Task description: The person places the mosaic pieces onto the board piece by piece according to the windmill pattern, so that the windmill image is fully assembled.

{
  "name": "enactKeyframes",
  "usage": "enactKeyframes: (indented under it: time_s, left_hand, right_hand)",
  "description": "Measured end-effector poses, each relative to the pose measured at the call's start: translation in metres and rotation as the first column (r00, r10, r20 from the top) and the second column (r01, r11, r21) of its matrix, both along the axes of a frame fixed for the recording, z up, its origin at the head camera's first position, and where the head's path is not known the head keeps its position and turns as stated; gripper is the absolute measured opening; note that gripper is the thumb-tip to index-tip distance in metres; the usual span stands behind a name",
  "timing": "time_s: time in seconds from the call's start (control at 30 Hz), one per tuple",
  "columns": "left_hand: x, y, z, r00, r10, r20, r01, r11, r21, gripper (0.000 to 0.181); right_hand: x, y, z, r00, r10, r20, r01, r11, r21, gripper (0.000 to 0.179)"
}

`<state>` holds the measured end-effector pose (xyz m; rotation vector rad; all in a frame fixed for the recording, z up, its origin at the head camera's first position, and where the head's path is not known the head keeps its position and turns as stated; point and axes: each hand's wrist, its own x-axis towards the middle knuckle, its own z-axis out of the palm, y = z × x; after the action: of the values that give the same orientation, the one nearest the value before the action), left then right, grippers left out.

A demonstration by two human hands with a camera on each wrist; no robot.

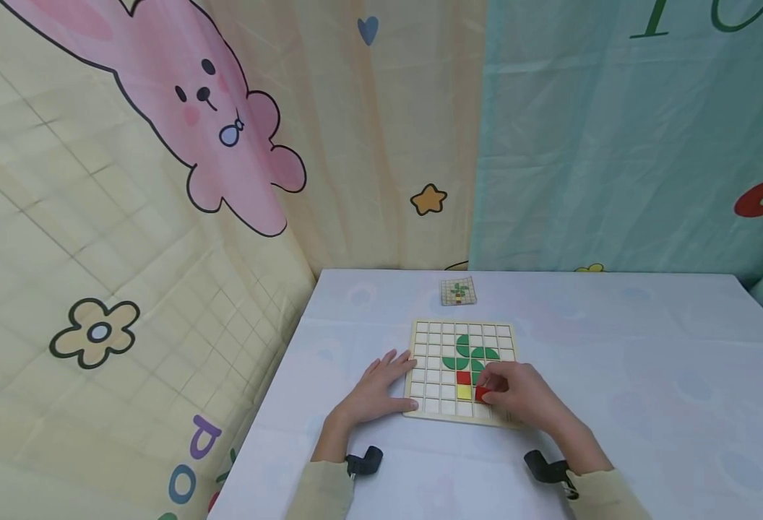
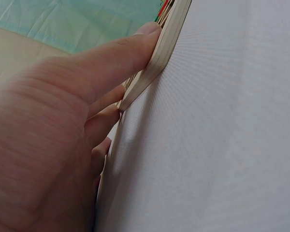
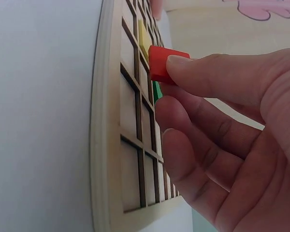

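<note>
A wooden grid board lies on the table, with green rounded pieces, a red square tile and a yellow square tile in its cells. My right hand pinches another red square tile between thumb and fingers, over the lower middle of the board, right of the yellow tile. At the board's left edge rests my left hand, fingers spread and fairly straight. Its thumb touches the board's rim near the front left corner. The right hand covers part of the green pieces and the board's right side.
Behind the board lies a small pattern card with a green, red and yellow flower on a grid. A white cloth covers the table. Printed curtains hang behind the table and on its left.
</note>
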<state>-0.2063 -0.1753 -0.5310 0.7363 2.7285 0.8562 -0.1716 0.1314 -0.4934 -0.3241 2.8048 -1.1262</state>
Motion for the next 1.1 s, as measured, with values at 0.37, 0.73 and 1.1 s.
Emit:
enactKeyframes:
  time_s: [0.37,0.73,1.1]
  left_hand:
    - [0.001,0.000,0.000,1.000,-0.001,-0.001,0.001,1.000,0.010,0.084]
    - [0.000,0.002,-0.001,1.000,0.010,-0.003,-0.010,1.000,0.006,0.084]
    - [-0.002,0.001,-0.002,1.000,0.004,-0.014,-0.004,1.000,-0.005,0.084]
  right_hand:
    - [0.002,-0.014,-0.005,0.999,0.037,-0.012,-0.037,0.999,-0.034,0.020]
    - [0.003,-0.018,-0.009,0.992,0.107,-0.062,-0.109,0.994,-0.029,0.021]
    - [0.006,-0.022,-0.010,0.989,0.133,-0.068,-0.134,0.991,-0.014,0.020]
